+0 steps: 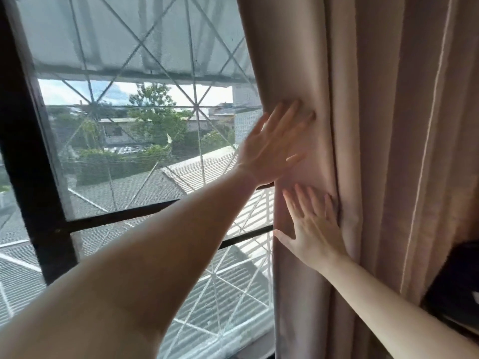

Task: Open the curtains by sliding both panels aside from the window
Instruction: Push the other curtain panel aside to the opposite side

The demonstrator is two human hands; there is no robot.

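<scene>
Your single head-worn wide-angle camera looked forward and rightward, close to the dark-framed mesh window [124, 125] and gathered beige fabric curtain [388, 151].

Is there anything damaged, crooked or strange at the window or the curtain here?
Nothing stands out. The pink curtain hangs in bunched folds at the right, with the left hand and right hand flat on its edge. The window shows a mesh screen and a diagonal white grille, both apparently intact. A dark object at the right edge is unclear.

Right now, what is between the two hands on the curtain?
In the head view, only bare pink curtain lies between the left hand above and the right hand below. Both hands press flat on it, apart from each other.
</scene>
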